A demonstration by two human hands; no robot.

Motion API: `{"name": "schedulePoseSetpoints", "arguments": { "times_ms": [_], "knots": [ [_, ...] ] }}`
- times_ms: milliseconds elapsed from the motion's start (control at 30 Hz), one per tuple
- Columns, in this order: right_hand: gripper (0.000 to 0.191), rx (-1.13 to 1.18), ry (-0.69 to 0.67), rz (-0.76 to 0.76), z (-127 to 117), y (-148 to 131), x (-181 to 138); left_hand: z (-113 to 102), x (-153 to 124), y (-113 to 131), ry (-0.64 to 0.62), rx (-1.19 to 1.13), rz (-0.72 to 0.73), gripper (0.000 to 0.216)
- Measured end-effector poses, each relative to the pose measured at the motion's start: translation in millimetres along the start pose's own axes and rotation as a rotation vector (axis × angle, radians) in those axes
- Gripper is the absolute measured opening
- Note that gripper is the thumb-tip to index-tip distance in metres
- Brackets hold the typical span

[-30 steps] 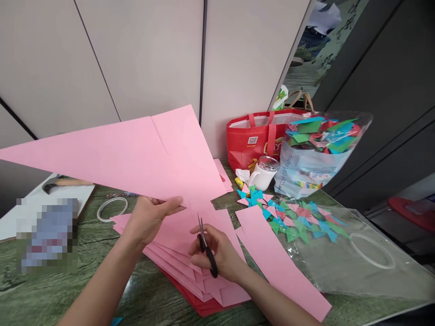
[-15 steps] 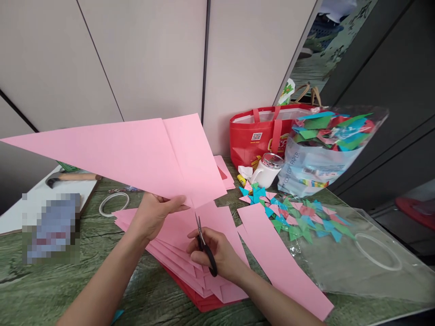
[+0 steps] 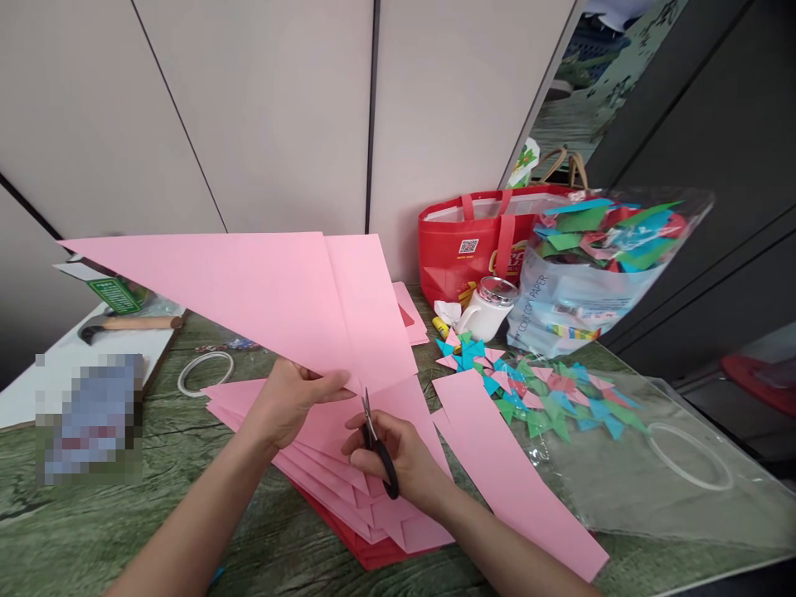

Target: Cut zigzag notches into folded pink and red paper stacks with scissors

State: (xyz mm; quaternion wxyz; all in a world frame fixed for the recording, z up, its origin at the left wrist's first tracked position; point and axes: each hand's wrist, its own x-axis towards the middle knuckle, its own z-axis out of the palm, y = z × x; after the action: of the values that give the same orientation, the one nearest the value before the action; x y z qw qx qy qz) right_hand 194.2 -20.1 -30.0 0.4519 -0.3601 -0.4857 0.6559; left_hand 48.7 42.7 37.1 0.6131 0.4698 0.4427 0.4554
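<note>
My left hand (image 3: 292, 402) pinches the lower edge of a folded sheet of pink paper (image 3: 267, 286), a triangle with a strip along its right side. In my right hand (image 3: 398, 456) is a pair of scissors (image 3: 381, 456) with black handles. Their blades point up at the lower edge of the sheet, close to the crease beside the strip; whether they touch the paper I cannot tell. Beneath both hands lies a stack of folded pink sheets (image 3: 348, 489) with red paper (image 3: 348, 531) at the bottom. Right of the stack rests a long pink paper strip (image 3: 510, 473).
Small coloured paper pieces (image 3: 535, 390) lie beside a clear plastic bag (image 3: 622, 481) on the right. Behind them stand a white mug (image 3: 488, 311), a red bag (image 3: 448, 249) and a filled plastic bag (image 3: 560, 298). A hammer (image 3: 124, 325) and a white ring (image 3: 205, 373) are at left.
The held pink sheet has shifted right, its top tilting so that the edge now lies nearly level. My left hand has moved slightly right and down; the scissors are almost where they were.
</note>
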Motion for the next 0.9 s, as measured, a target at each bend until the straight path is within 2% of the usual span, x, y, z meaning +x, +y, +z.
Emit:
{"name": "schedulePoseSetpoints", "arguments": {
  "times_ms": [333, 900],
  "knots": [
    [0.034, 0.052, 0.009, 0.018, -0.4, 1.1, 0.3, 5.7, -2.6, -0.1, 0.018, 0.040, 0.007, 0.022],
    [0.034, 0.074, -0.003, 0.008, -2.5, 3.2, 1.5, 3.5, -5.2, 3.2, -0.061, 0.062, -0.017, 0.025]
  ]
}}
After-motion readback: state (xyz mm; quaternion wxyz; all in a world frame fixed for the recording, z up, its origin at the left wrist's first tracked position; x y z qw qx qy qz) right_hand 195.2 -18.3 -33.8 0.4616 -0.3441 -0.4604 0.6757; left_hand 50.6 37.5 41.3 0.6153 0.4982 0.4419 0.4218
